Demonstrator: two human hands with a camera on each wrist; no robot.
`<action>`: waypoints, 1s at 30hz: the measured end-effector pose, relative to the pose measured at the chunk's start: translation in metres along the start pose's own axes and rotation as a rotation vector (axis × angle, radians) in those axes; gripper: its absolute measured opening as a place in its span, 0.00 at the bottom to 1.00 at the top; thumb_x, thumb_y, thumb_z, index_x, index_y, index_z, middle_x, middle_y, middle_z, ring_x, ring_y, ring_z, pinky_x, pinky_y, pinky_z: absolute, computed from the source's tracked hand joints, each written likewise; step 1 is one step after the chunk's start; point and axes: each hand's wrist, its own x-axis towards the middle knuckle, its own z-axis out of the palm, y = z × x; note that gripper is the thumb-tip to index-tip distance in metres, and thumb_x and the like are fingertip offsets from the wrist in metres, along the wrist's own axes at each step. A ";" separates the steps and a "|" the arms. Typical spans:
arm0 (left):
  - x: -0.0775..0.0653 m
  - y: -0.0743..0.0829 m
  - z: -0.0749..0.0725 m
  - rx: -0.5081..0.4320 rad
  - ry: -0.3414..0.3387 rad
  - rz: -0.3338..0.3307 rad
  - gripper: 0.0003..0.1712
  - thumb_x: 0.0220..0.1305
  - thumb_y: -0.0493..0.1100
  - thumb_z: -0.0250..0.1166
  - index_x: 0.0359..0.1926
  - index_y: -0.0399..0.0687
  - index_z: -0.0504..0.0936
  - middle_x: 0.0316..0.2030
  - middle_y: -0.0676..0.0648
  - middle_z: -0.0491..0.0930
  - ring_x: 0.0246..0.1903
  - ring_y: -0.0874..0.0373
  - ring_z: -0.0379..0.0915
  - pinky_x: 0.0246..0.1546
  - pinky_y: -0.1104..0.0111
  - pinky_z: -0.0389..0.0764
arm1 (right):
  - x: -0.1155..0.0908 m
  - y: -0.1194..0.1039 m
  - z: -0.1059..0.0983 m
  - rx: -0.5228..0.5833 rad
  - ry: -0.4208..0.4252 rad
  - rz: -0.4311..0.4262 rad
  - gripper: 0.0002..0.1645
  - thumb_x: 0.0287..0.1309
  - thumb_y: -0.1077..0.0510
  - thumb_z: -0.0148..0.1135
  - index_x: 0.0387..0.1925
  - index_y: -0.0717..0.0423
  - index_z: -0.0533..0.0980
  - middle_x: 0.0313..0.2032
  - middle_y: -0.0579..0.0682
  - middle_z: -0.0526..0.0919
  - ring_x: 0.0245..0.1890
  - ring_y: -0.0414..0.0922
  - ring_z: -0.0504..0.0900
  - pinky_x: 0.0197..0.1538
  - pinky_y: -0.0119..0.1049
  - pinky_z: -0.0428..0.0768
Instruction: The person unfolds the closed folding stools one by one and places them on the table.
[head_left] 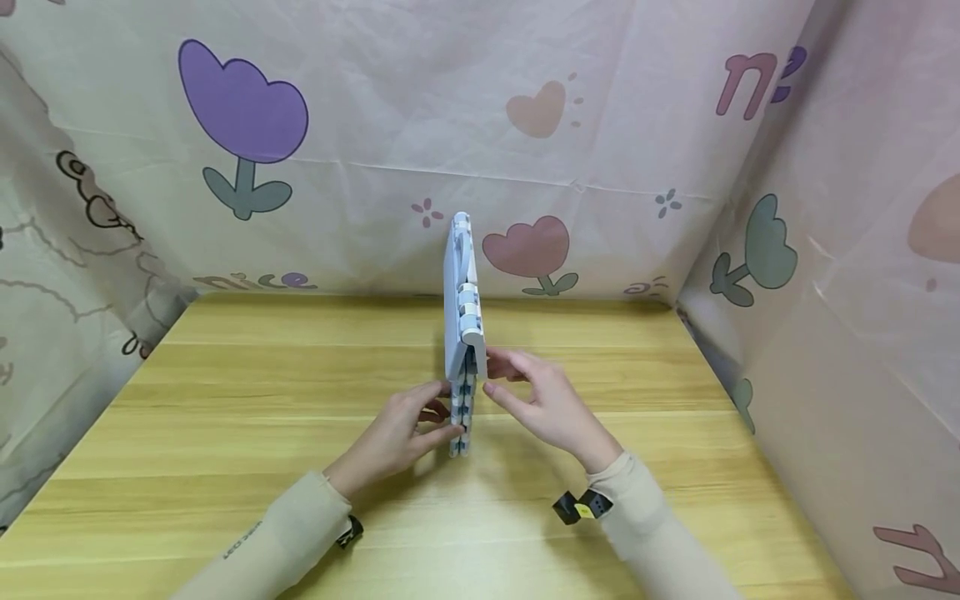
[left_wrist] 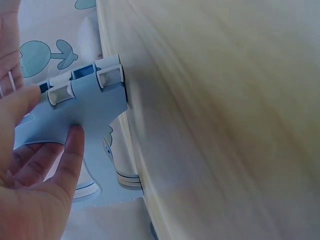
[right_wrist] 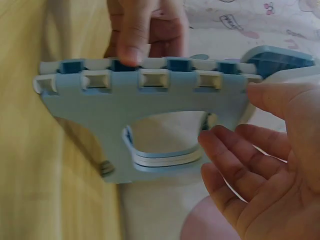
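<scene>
A light blue and white folding plastic stool (head_left: 453,325), with hinged panels, stands on edge over the table, seen end-on in the head view. My left hand (head_left: 401,429) holds its near lower part, thumb on the hinged edge and fingers against the blue panel (left_wrist: 95,110). On the other side is my right hand (head_left: 551,408), its fingers loosely bent. In the right wrist view, that hand's thumb (right_wrist: 275,97) lies at the end of the hinge row, and its fingertips overlap the panel beside the oval opening. A curved strap-like piece (right_wrist: 167,159) spans that opening.
The stool is over a wood-grain table (head_left: 300,375). A pale cloth printed with flowers and letters (head_left: 420,100) hangs behind and at both sides. Dark bands (head_left: 581,507) are worn at both wrists over beige sleeves.
</scene>
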 end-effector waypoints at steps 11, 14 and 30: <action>-0.002 0.000 0.000 0.013 0.001 0.007 0.34 0.68 0.38 0.75 0.72 0.41 0.76 0.61 0.36 0.86 0.52 0.44 0.90 0.52 0.66 0.90 | 0.004 0.008 0.023 0.069 -0.060 0.121 0.25 0.72 0.48 0.70 0.64 0.55 0.82 0.59 0.52 0.89 0.58 0.53 0.89 0.60 0.57 0.87; -0.002 0.001 0.000 0.024 0.001 -0.008 0.34 0.69 0.39 0.75 0.73 0.40 0.76 0.62 0.36 0.85 0.52 0.45 0.90 0.53 0.64 0.90 | 0.005 0.008 0.026 0.088 -0.053 0.136 0.25 0.71 0.47 0.71 0.62 0.54 0.83 0.58 0.52 0.90 0.57 0.53 0.89 0.58 0.58 0.88; -0.001 0.007 -0.002 0.077 -0.001 -0.021 0.29 0.68 0.40 0.75 0.67 0.42 0.79 0.59 0.37 0.87 0.51 0.44 0.91 0.53 0.60 0.91 | 0.004 0.014 0.030 0.108 -0.039 0.172 0.26 0.65 0.46 0.76 0.60 0.51 0.83 0.52 0.49 0.92 0.53 0.48 0.90 0.55 0.55 0.88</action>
